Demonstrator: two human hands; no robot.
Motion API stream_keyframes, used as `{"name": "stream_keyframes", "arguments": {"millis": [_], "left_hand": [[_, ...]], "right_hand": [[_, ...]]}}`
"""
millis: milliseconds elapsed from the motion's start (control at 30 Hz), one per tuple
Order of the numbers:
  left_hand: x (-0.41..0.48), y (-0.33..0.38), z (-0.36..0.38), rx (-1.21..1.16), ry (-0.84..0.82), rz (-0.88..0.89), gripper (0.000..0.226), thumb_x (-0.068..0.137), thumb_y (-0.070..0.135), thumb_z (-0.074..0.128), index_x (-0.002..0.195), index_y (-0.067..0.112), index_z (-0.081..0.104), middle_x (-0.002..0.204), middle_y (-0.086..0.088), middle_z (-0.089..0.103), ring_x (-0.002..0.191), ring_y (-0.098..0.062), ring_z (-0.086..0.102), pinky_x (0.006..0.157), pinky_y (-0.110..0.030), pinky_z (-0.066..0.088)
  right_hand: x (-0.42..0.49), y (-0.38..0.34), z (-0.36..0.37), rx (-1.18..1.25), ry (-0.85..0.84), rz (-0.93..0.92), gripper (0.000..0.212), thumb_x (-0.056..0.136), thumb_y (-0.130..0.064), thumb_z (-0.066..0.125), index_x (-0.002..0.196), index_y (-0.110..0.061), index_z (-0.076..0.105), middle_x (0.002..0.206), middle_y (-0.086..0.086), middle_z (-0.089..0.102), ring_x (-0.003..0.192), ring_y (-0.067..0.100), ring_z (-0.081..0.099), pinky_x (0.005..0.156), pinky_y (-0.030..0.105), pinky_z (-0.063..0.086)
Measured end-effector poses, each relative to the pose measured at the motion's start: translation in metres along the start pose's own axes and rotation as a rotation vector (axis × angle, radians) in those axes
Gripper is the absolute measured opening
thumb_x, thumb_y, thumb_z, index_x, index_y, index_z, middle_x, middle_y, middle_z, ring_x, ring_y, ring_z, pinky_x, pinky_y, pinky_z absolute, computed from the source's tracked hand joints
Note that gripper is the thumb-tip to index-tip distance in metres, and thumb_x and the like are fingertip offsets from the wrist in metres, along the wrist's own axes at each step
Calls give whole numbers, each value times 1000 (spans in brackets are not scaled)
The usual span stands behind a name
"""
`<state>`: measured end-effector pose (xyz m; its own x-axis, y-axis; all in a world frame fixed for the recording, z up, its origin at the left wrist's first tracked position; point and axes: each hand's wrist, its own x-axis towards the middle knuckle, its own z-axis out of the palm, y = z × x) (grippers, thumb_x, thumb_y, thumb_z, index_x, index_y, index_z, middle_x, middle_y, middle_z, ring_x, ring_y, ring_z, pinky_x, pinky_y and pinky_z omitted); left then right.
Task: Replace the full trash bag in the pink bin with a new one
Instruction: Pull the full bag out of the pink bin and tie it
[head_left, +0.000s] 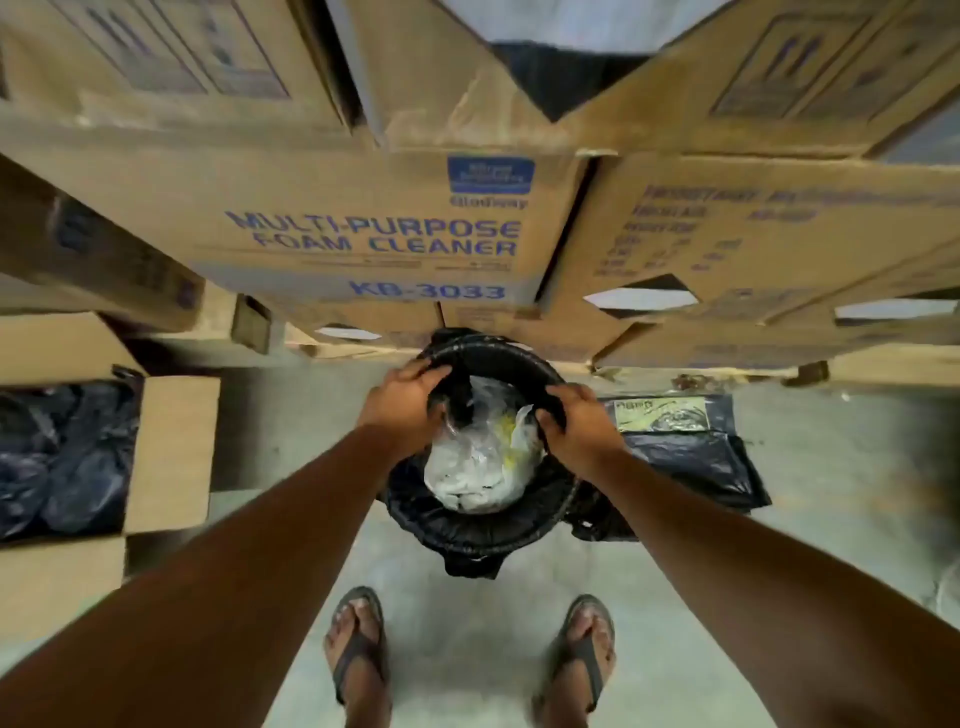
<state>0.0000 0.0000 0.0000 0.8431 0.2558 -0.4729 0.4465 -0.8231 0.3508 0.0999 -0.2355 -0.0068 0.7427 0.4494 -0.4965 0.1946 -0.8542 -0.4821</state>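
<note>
A round bin stands on the floor in front of my feet, wrapped in a black trash bag whose edge is folded over the rim, so no pink shows. Inside lies crumpled clear and white plastic waste with yellow marks. My left hand grips the bag's edge at the far left of the rim. My right hand grips the bag's edge at the right of the rim. A flat pack of new black bags with a yellow label lies on the floor just right of the bin.
Stacked cardboard cartons fill the wall right behind the bin. An open carton at the left holds dark plastic bags. My sandalled feet stand on bare concrete floor close to the bin.
</note>
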Motion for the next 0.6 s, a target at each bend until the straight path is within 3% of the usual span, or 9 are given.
{"name": "stream_keyframes", "arguments": {"millis": [100,200,267,367,500,600], "left_hand": [[30,-22,28,18,50,-68,61,93,31,51,150,35,29,158,-4,29,137,-34,34,104,-48,40],[50,-44,47,58,102,-116,59,96,32,49,151,31,27,148,-13,44,130,-40,42,98,-49,43],[59,-52,53,124,183,-97,50,97,33,48,145,25,41,130,-19,58,114,-43,54,87,-46,48],[77,-55,55,179,285,-151,36,95,38,52,115,13,67,104,-21,67,95,-41,63,78,-42,51],[89,-51,47,-109,282,-253,13,87,24,64,95,22,74,101,-8,74,94,-33,67,82,-38,55],[94,-47,46,-380,327,-258,20,84,8,61,75,24,68,92,-7,73,87,-24,68,80,-34,57]], "right_hand": [[46,12,22,-8,87,-8,48,98,-34,52,144,-22,45,147,14,43,123,37,56,103,41,46],[76,19,39,-44,127,-36,49,98,-35,50,145,-20,44,135,20,56,117,40,59,97,43,49],[91,24,46,-106,187,-13,42,99,-36,50,136,-17,54,123,21,64,109,41,62,89,44,52],[108,30,48,-60,319,65,39,94,-46,53,117,-20,70,109,10,74,100,34,69,86,40,58],[107,29,51,125,425,81,21,90,-37,65,104,-27,76,108,2,76,100,24,70,89,37,57],[103,26,46,240,447,72,14,91,-26,66,96,-22,77,105,-1,76,98,19,70,88,27,54]]}}
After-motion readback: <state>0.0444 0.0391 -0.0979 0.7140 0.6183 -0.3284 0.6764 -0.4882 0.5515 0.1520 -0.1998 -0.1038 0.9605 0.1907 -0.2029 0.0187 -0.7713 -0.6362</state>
